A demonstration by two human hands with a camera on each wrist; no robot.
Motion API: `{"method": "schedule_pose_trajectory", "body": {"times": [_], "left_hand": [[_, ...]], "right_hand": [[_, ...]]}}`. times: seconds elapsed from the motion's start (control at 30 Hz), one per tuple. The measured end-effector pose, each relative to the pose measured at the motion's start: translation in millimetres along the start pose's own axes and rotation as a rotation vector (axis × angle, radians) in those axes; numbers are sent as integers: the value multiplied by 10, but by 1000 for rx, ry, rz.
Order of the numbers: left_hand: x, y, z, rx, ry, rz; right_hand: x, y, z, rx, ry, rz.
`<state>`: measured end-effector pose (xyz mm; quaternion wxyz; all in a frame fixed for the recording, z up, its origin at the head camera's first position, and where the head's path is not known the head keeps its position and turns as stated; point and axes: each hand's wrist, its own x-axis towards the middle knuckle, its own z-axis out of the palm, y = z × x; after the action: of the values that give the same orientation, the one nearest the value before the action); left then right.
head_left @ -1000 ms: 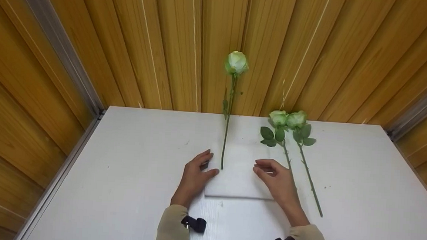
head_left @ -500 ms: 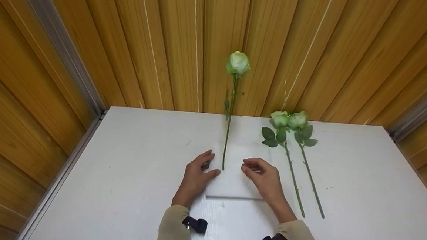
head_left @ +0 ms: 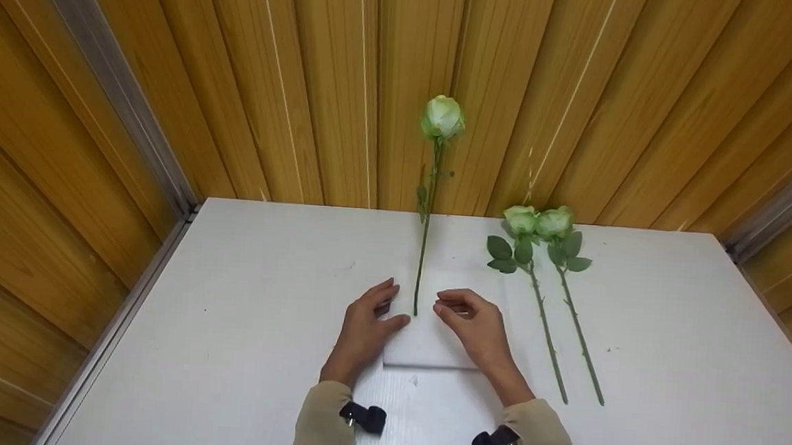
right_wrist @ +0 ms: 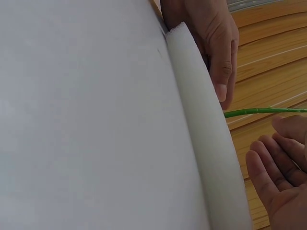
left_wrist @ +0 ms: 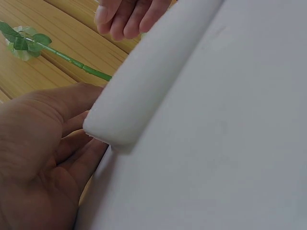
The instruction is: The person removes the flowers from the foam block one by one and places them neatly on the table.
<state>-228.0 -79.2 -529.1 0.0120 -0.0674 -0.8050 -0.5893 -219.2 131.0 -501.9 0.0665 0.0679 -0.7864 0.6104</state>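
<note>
Now, hands: both lie on or beside a white foam block on a white table.
Left hand: rests against the left end of the foam block, thumb laid over its near left corner, fingers stretched loosely along its side; it clasps nothing. The left wrist view shows the palm touching the block's rounded end.
Right hand: over the right part of the block, fingers gently curled toward the stem and holding nothing; whether the hand touches the foam cannot be told.
Upright rose: its thin green stem stands straight up from the top of the block, between the two hands, the pale green bloom against the wooden wall.
Lying roses: two more pale green roses lie side by side on the table to the right of the block, blooms near the wall, stems running toward the person.
Sleeves: beige cuffs, each with a dark strap at the wrist.
</note>
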Motion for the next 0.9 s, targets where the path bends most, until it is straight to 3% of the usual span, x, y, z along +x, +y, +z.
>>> {"method": "schedule_pose_trajectory", "body": {"times": [0.9], "left_hand": [[1, 12, -26, -3, -12, 5]], "right_hand": [[167, 73, 342, 55, 28, 5]]}}
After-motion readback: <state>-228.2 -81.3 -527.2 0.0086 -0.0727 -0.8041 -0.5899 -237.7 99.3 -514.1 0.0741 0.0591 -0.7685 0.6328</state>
